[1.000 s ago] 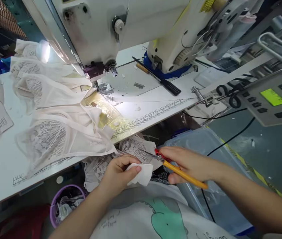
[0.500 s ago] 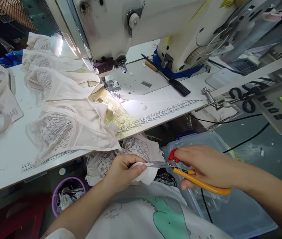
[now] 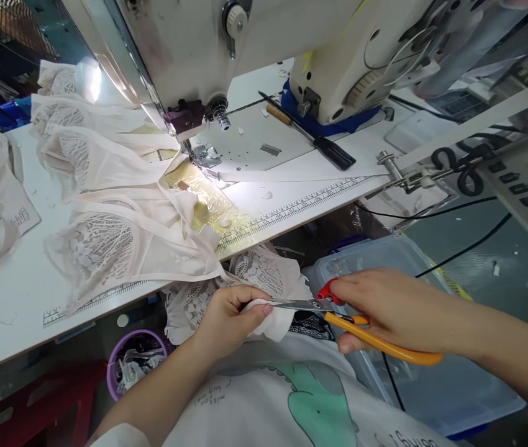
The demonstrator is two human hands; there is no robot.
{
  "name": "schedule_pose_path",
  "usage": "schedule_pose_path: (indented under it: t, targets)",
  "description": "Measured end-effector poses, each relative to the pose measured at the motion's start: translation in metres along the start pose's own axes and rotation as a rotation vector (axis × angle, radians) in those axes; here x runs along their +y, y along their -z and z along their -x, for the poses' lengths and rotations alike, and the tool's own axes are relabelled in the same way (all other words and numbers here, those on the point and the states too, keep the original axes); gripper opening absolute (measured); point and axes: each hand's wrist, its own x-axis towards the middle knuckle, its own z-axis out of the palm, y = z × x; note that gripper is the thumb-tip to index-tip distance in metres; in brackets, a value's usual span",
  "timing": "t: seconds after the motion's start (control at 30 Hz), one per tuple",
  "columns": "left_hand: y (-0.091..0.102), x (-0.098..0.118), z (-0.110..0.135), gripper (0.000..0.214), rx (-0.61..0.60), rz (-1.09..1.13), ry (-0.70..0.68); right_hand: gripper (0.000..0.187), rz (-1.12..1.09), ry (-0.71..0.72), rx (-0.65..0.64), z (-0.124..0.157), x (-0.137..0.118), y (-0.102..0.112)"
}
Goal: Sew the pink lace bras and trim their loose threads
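Note:
My left hand (image 3: 230, 320) pinches the edge of a pale lace bra (image 3: 277, 323), whose cups hang over the table's front edge into my lap. In my right hand (image 3: 380, 310) is a pair of scissors (image 3: 361, 338) with one orange and one red handle. Their blades point left and lie against the fabric beside my left thumb; whether they cut into it I cannot tell. More pale lace bras (image 3: 105, 239) lie joined in a row on the table, running up to the sewing machine's needle area.
The sewing machine (image 3: 175, 56) stands over the white table (image 3: 7, 310). A black-handled screwdriver (image 3: 333, 152) lies by its base. Below are a purple bin (image 3: 113, 372) with scraps, a clear plastic box (image 3: 432, 372) and a red stool (image 3: 72, 385). A narrow white tape (image 3: 478, 127) runs in from the right.
The view has shifted slightly. The scissors and both hands keep nearly the same place at the fabric, with the blades now looking closer together.

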Motion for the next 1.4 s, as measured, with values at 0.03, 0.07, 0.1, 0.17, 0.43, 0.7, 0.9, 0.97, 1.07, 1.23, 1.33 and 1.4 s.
schedule_pose_path:
  t: [0.03, 0.07, 0.1, 0.17, 0.43, 0.7, 0.9, 0.97, 1.07, 1.23, 1.33, 1.4]
  targets:
    - [0.0, 0.0, 0.0, 0.012, 0.0, -0.009, -0.014, 0.055, -0.002, -0.006, -0.01, 0.001, 0.0, 0.0]
    - [0.0, 0.0, 0.0, 0.012, 0.0, -0.019, -0.029, 0.055, -0.004, -0.013, -0.014, 0.001, 0.0, 0.0]
    - [0.001, 0.0, 0.0, 0.011, 0.001, -0.03, -0.044, 0.055, -0.007, -0.016, -0.015, 0.002, 0.0, 0.0]
    - [0.001, 0.0, -0.001, 0.01, 0.004, -0.055, -0.067, 0.056, -0.009, -0.021, -0.009, 0.002, 0.0, -0.001]
    - [0.0, 0.001, -0.001, 0.012, -0.003, -0.094, -0.1, 0.054, 0.022, -0.04, -0.003, 0.001, -0.006, 0.001]
    - [-0.002, -0.002, -0.003, 0.011, 0.027, -0.005, -0.039, 0.058, -0.002, -0.082, 0.024, 0.004, -0.006, -0.01]
    - [-0.002, -0.006, -0.004, 0.012, 0.006, 0.022, 0.005, 0.051, 0.019, -0.104, 0.072, 0.005, -0.005, -0.021]
    - [-0.001, -0.006, -0.004, 0.012, 0.0, 0.018, 0.005, 0.05, -0.02, -0.104, 0.07, 0.006, -0.003, -0.02]
    - [-0.001, -0.004, -0.004, 0.011, -0.001, 0.0, 0.001, 0.05, -0.091, -0.112, 0.015, 0.005, 0.001, -0.015]
    - [0.0, -0.004, -0.003, 0.014, 0.018, 0.01, 0.016, 0.053, -0.116, -0.077, -0.028, 0.005, 0.003, -0.007]
    - [0.0, -0.004, -0.002, 0.014, 0.026, 0.01, 0.01, 0.054, -0.107, -0.058, -0.011, 0.006, 0.002, -0.006]
    - [0.0, -0.004, -0.002, 0.014, 0.023, 0.001, 0.005, 0.054, -0.099, -0.053, 0.004, 0.007, 0.0, -0.006]
